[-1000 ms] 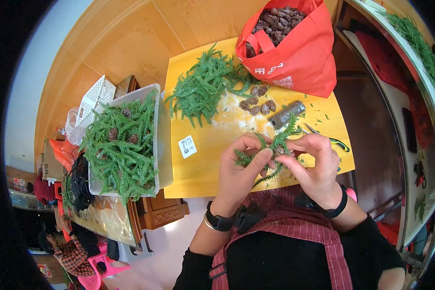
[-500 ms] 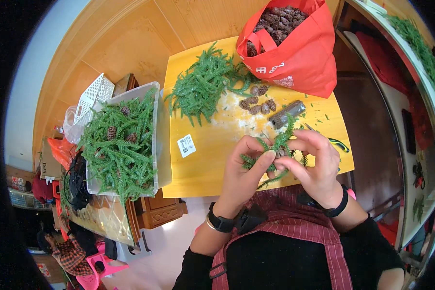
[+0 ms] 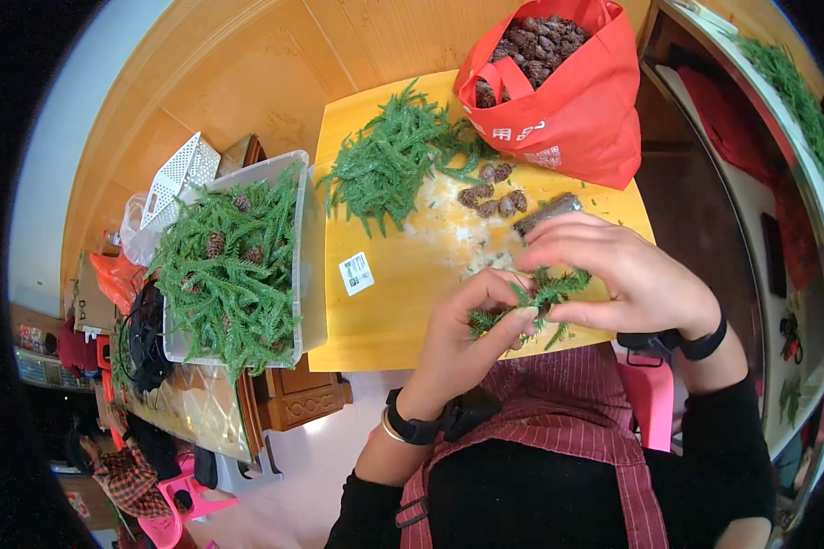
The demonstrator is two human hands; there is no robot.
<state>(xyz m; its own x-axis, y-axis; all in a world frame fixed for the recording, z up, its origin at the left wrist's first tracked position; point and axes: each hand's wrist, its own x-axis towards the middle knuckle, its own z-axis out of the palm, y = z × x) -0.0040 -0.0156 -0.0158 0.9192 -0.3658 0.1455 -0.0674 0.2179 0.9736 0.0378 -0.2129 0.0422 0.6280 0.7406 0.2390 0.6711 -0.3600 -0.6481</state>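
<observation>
My left hand (image 3: 471,334) is closed, pinching a small green artificial pine sprig (image 3: 558,288) between thumb and fingers above the table's near edge. Over the right part of the sprig, my right hand (image 3: 618,274) has its fingers stretched out, apart from the thumb, with green tips showing between. What lies under its fingers is partly hidden. Just beyond this hand rests a dark roll-shaped bundle (image 3: 547,212), partly covered by it. Several loose pine cones (image 3: 499,203) lie farther back on the yellow table (image 3: 384,320), beside whitish powder (image 3: 449,220).
A heap of green sprigs (image 3: 384,160) sits at the table's back left. Behind stands a red bag (image 3: 577,128) full of pine cones. To the left, a clear plastic bin (image 3: 304,274) holds sprigs with cones. A white label (image 3: 356,274) lies on the table. A person (image 3: 135,480) sits far left.
My right hand has swung rightward and over the sprig, its fingers spreading from a pinch. The green-and-black handled tool on the right is now hidden. My left hand keeps its hold.
</observation>
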